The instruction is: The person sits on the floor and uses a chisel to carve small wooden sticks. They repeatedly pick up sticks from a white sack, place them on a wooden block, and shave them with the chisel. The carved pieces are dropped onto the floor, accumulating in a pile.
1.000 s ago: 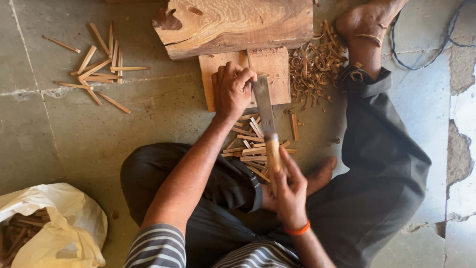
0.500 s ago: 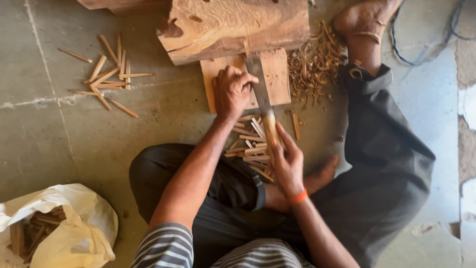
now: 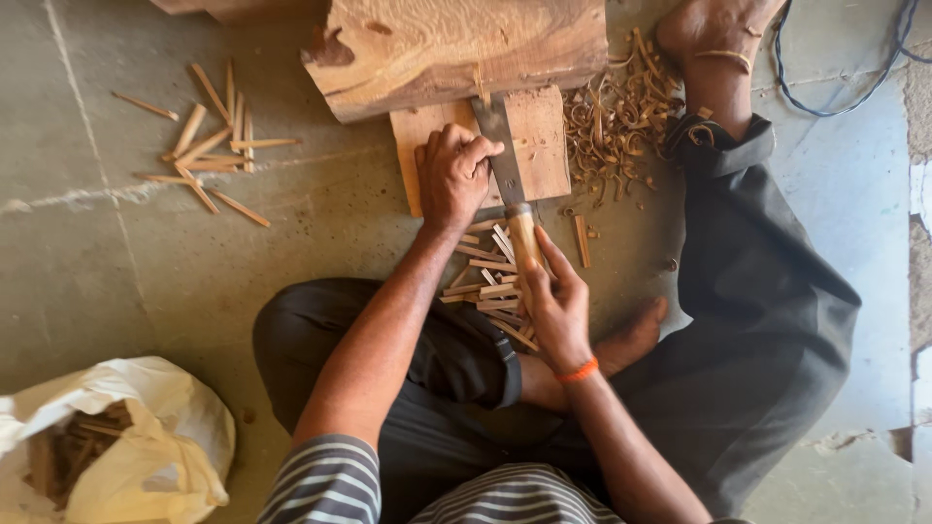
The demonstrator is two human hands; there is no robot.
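My left hand [image 3: 454, 175] rests on a flat wooden board [image 3: 544, 136], fingers curled tight around a small wood piece that is mostly hidden. Its thumb touches the grey blade of a large knife [image 3: 497, 146]. The blade lies across the board with its tip against a big rough log [image 3: 456, 44]. My right hand [image 3: 558, 303] grips the knife's pale wooden handle [image 3: 524, 238] from below. A heap of split wood sticks [image 3: 485, 286] lies on the floor between the hands, in front of my crossed legs.
Curly wood shavings [image 3: 621, 121] are piled right of the board beside my right foot [image 3: 714, 34]. More cut sticks [image 3: 214, 146] lie scattered at the left. A white plastic bag [image 3: 126, 446] with wood bits sits bottom left. A blue cable [image 3: 835, 87] lies top right.
The knife blade has shifted slightly left and forward until its tip meets the log. My left hand stays clenched on the board. The view has drifted.
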